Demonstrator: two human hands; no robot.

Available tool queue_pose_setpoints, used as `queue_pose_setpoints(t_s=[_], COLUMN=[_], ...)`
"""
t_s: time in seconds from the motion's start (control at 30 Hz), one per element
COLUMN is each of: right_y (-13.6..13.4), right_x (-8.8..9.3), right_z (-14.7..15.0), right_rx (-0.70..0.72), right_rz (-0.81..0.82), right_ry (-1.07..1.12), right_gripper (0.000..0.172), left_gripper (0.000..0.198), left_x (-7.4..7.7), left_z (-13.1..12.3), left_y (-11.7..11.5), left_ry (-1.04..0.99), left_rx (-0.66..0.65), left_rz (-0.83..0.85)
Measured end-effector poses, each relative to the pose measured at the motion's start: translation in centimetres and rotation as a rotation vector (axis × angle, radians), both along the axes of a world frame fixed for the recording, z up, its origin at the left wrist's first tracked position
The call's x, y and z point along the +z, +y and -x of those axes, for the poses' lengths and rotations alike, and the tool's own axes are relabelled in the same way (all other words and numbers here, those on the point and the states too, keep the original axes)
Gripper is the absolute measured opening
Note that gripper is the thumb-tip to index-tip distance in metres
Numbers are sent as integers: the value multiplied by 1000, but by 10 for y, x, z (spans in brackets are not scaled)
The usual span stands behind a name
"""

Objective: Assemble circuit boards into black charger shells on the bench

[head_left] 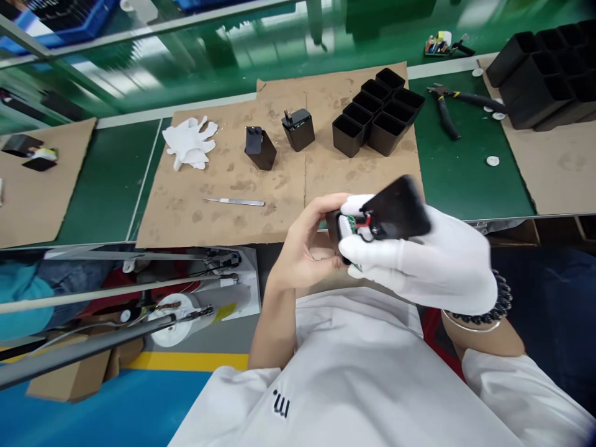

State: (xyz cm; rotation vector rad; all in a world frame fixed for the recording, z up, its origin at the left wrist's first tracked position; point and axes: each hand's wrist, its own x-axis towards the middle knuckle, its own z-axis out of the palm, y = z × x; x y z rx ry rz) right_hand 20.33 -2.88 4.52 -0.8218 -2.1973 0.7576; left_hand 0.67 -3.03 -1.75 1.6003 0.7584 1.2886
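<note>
My bare left hand (302, 248) is wrapped round the black housing (332, 228) of an opened power adapter. White parts and a green circuit board (351, 223) show at its mouth, with red and black wires beside them. My right hand (433, 261), in a white glove, has its fingers closed around that open end. A black end cover (395, 208) hangs by the wires over the gloved fingers, slightly blurred. On the cardboard beyond stand two black plug adapters, one tilted (261, 151) and one upright (300, 129).
Tweezers (237, 202) and a crumpled white glove (190, 143) lie on the cardboard sheet (186, 217). Open black housings (372, 115) cluster at its right. Cutting pliers (444, 105), a loose circuit board (440, 45) and more housings (535, 81) are farther right.
</note>
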Motion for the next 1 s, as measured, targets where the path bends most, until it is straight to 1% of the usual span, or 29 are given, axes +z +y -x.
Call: queue_pose_setpoints(t_s=[0.03, 0.07, 0.1, 0.13, 0.17, 0.2, 0.23, 0.3, 0.37, 0.4, 0.47, 0.5, 0.57, 0.63, 0.7, 0.73, 0.77, 0.83, 0.9, 0.93, 1.0], right_y=[2, 5, 8, 11, 13, 15, 16, 17, 19, 22, 36, 49, 88, 142, 205, 237, 268, 322, 364, 380, 404], right_x=[-6, -13, -19, -26, -31, -35, -38, -40, -37, -35, -31, -29, -24, -20, -16, -14, -14, -15, -21, -24, -32], right_z=[0, 1, 1, 1, 0, -2, -5, -13, -23, -28, -38, -43, -52, -62, -71, -74, -76, -74, -66, -59, -43], right_rx=[-12, -14, -5, 11, 28, 43, 47, 5, -107, -173, -309, -372, -494, -608, -728, -783, -814, -863, -875, -875, -877], right_rz=[-121, -206, -243, -235, -191, -132, -72, 16, 78, 100, 139, 154, 155, 105, 37, 39, 59, 99, 125, 136, 204], right_ry=[-38, -81, -113, -143, -164, -166, -149, -66, 46, 95, 187, 234, 307, 272, 67, -110, -184, -340, -440, -481, -571], right_gripper=[22, 27, 37, 50, 60, 64, 62, 49, 38, 33, 24, 19, 14, 18, 28, 35, 40, 46, 49, 52, 60], left_gripper=[68, 70, 71, 71, 71, 70, 70, 68, 64, 61, 58, 59, 63, 66, 68, 69, 71, 75, 79, 76, 68], left_x=[-4, -7, -11, -15, -19, -22, -24, -27, -29, -30, -35, -38, -46, -53, -57, -58, -58, -57, -56, -55, -54], left_z=[0, 1, 0, 0, 0, -1, -1, -1, 3, 6, 15, 21, 31, 37, 39, 39, 38, 36, 34, 33, 31], left_y=[1, 2, 3, 3, 4, 4, 5, 7, 12, 16, 25, 30, 40, 47, 50, 50, 50, 48, 47, 47, 48], left_ry=[22, 41, 58, 71, 77, 73, 62, 7, -48, -57, -6, 53, 201, 336, 420, 446, 463, 485, 510, 527, 576], left_rx=[16, 30, 45, 64, 91, 120, 142, 176, 240, 294, 432, 496, 577, 604, 614, 627, 645, 670, 681, 689, 724], left_rz=[19, 40, 68, 99, 132, 161, 186, 195, 146, 111, 63, 71, 140, 212, 224, 213, 199, 186, 180, 177, 179])
